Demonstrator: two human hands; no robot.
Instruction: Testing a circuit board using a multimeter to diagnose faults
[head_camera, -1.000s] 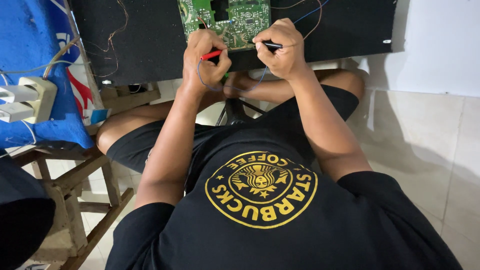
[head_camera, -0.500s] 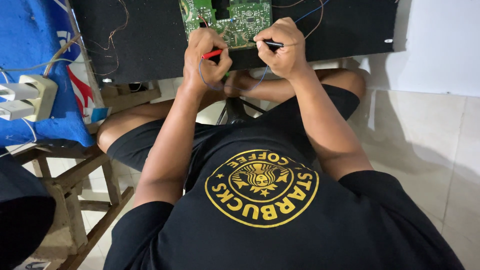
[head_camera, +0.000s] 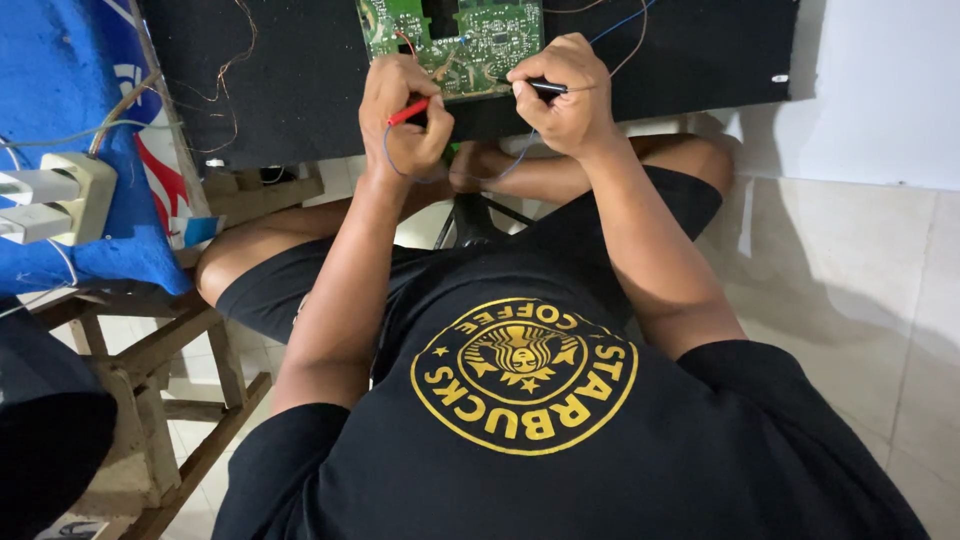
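The green circuit board (head_camera: 455, 40) is lying on a black panel (head_camera: 300, 70) at the top of the view. The left hand (head_camera: 405, 115) is pinching a red test probe (head_camera: 408, 111) just below the board's lower edge. The right hand (head_camera: 562, 95) is gripping a black test probe (head_camera: 547, 88) (fingers curled around it), tip pointing at the board. A white power strip (head_camera: 60, 195) is resting on blue cloth (head_camera: 60, 90), well apart to the left.
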